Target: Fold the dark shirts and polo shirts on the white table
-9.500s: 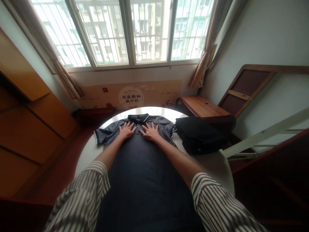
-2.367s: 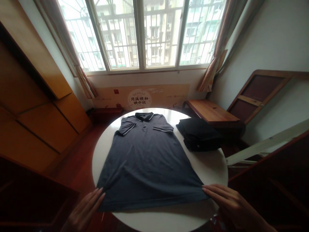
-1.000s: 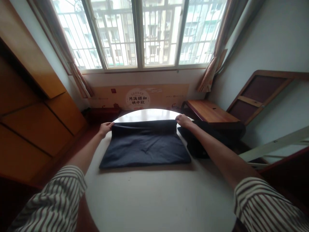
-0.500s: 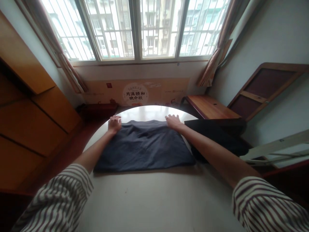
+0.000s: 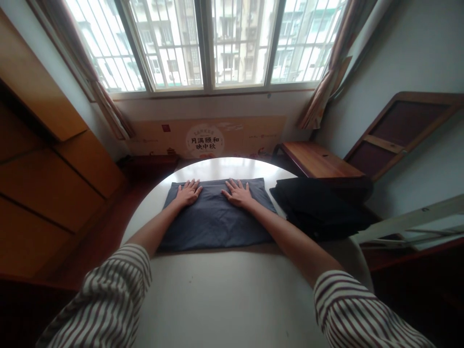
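The left fingers (image 5: 190, 187) and right fingers (image 5: 234, 185) hide the patches of cloth (image 5: 217, 227) beneath them, and the forearms (image 5: 290, 237) running back from them cover parts of its side edges. Nearer than the fingers, the worktop (image 5: 224, 299) and both sleeves (image 5: 112, 290) are cut off at the bottom. Right of the right fingers, the pile (image 5: 319, 208) is too dark to tell its pieces apart. Beyond the fingers, the banner's (image 5: 159, 133) smallest print is unreadable and the window (image 5: 235, 48) is cut off above.

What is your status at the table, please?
Left hand and right hand spread flat on dark cloth. Cloth folded, creased. Black pile beside it, not under hands.
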Tool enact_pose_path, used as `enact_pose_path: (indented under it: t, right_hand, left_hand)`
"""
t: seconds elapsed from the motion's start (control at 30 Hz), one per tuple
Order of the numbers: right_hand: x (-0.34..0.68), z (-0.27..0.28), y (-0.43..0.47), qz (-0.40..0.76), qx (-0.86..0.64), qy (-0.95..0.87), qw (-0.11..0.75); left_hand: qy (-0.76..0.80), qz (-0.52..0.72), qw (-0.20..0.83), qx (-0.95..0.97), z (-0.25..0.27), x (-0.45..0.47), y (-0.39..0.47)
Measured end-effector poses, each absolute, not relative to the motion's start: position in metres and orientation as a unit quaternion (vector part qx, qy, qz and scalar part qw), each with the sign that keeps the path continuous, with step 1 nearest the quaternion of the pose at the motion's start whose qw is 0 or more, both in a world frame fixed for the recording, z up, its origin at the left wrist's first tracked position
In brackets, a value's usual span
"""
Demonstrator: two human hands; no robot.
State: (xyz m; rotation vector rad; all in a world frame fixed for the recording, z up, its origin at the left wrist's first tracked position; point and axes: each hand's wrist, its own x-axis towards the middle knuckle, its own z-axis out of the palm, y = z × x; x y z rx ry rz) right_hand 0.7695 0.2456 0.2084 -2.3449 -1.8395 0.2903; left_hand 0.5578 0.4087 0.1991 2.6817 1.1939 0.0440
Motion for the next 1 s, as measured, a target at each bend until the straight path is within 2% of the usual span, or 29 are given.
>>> enact_pose_path:
  t: [0.13,0.23,0.37,0.47,0.7,0.87,1.0]
  right_hand:
    - [0.746,0.22,0.229,0.051,-0.77,-0.628,0.102]
    - [0.719,0.224,0.187,0.012,-0.712,-0.691,0.123]
    - [0.694,0.225,0.109,0.015,-0.622,-0.778,0.093]
    - [0.695,0.225,0.065,0.009,-0.61,-0.789,0.071]
    - [0.72,0.222,0.043,-0.023,-0.634,-0.771,0.056]
    - [0.719,0.221,0.046,-0.053,-0.665,-0.744,0.04]
    - [0.698,0.223,0.046,-0.082,-0.652,-0.752,0.053]
  left_hand:
    - [0.425,0.026,0.076,0.901,0.21,0.558,0.39]
    - [0.375,0.083,0.036,0.922,0.217,0.542,0.356]
    - [0.196,0.119,0.035,0.973,0.219,0.5,0.287]
    - [0.091,0.124,0.022,0.988,0.217,0.471,0.246]
    - [0.05,0.093,-0.02,0.994,0.213,0.462,0.222]
    - [0.084,0.074,0.016,0.994,0.216,0.487,0.203]
    - [0.091,0.05,0.116,0.988,0.226,0.516,0.218]
